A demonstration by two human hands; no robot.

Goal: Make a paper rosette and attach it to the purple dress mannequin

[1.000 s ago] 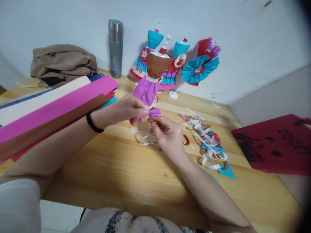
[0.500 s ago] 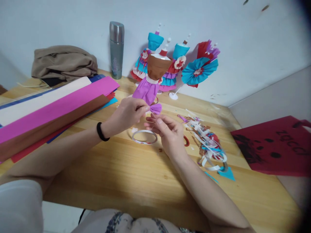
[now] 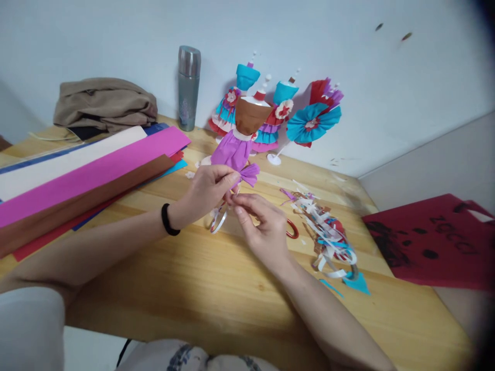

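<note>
Left hand point(image 3: 211, 189) pinches a purple paper bunch point(image 3: 250, 175), already pleated but not set down, near a dressed figure point(image 3: 251, 117); right hand point(image 3: 266, 229) has fingertips drawn close, its hold unclear

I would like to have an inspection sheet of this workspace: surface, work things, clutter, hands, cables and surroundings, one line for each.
Surface: pale wooden table, visible grain.
Work things: gathered purple paper in the left hand; brown-topped figure behind it; white ring below.
Clutter: tangled paper scraps at the right; coloured sheets stacked at the left.
Hands: left hand pinches the purple paper; right hand is close below, its grip unclear.
Cables: nothing seen for certain.
Surroundings: flask and brown cloth near the wall; red bag at the right.
</note>
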